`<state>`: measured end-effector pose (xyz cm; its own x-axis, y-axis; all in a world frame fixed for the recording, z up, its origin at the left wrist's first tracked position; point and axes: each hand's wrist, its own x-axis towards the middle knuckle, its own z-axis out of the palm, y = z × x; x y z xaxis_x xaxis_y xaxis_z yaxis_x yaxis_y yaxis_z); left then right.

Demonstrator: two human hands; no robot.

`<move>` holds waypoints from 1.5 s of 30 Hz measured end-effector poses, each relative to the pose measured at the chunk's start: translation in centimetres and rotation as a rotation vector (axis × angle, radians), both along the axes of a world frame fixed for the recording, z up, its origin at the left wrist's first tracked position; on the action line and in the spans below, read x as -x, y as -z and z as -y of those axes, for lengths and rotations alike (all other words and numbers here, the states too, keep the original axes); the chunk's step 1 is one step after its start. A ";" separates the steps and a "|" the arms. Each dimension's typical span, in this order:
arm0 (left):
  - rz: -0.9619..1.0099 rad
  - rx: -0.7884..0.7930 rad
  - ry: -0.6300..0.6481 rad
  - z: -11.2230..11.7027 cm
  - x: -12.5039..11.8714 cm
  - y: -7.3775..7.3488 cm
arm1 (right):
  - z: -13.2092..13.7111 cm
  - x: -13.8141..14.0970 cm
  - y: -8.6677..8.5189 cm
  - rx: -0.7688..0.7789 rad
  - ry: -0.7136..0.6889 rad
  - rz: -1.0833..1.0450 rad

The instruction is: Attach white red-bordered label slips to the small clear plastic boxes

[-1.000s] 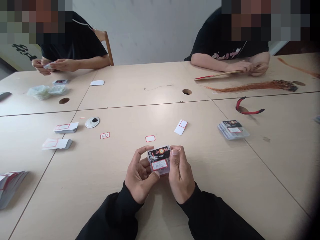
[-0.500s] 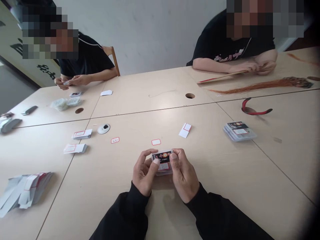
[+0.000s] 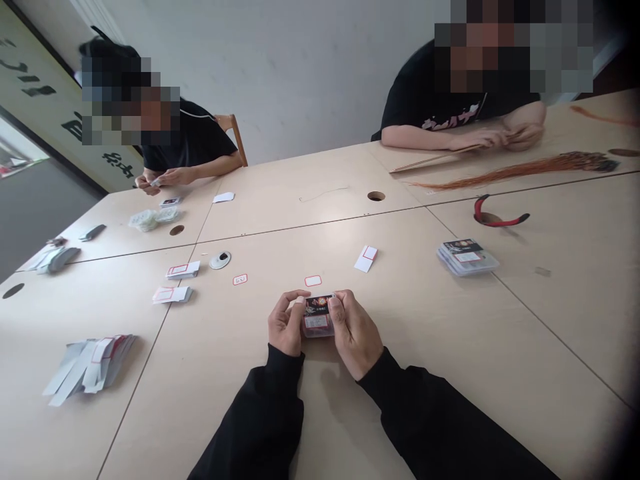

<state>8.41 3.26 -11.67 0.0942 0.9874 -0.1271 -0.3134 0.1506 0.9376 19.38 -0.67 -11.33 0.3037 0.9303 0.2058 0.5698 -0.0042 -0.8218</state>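
Note:
A small clear plastic box (image 3: 319, 323) with a black printed label and a red-edged sticker is held between my two hands near the table's front. My left hand (image 3: 287, 323) grips its left side, thumb on the label's edge. My right hand (image 3: 356, 330) grips the right side, thumb pressed on top. Just beyond the box lies a blank red-bordered sticker (image 3: 313, 281). A marked sticker (image 3: 240, 279) is farther left. To the right sits a stack of similar clear boxes (image 3: 467, 259), and a folded white card with a red frame (image 3: 367, 259) lies between.
Paper strips (image 3: 95, 363) and two small card stacks (image 3: 183, 269) (image 3: 173, 294) lie at left, near a round metal grommet (image 3: 220, 260). Red-handled pliers (image 3: 500, 217) and a bundle of orange strands (image 3: 520, 172) are at right. Two people (image 3: 200, 143) (image 3: 415, 100) sit opposite, hands busy.
The view has shifted a little, so things on the left appear farther right. My left thumb has moved from the label's middle to its left edge, uncovering more of it.

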 end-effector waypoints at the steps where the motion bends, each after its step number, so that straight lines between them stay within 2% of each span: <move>1: -0.010 -0.009 -0.009 0.0 -0.1 0.0 | -0.1 0.1 0.0 0.011 0.013 -0.002; 7: -0.049 -0.084 -0.044 0.1 -0.4 0.1 | -0.5 0.9 -0.5 0.097 0.128 0.060; 14: 0.033 0.057 0.119 0.1 0.2 0.1 | -1.0 1.1 -0.6 0.159 0.208 0.133; 23: 0.062 0.044 0.128 0.2 0.1 -0.3 | -1.0 1.0 -0.4 0.169 0.198 0.111; 33: 0.004 -0.022 -0.025 0.2 -0.5 -0.2 | -0.8 1.0 -0.3 0.091 0.125 0.060; 39: 0.077 0.055 -0.057 -0.3 -0.1 0.3 | -1.1 0.8 0.4 0.002 0.075 -0.079; 45: 0.149 0.097 -0.031 -0.3 0.0 -0.1 | -1.1 0.7 0.6 -0.030 0.064 -0.103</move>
<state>8.41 3.56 -11.56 0.0891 0.9739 -0.2086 -0.4539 0.2261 0.8619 18.67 0.45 -11.98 0.3836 0.9020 0.1980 0.4819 -0.0126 -0.8762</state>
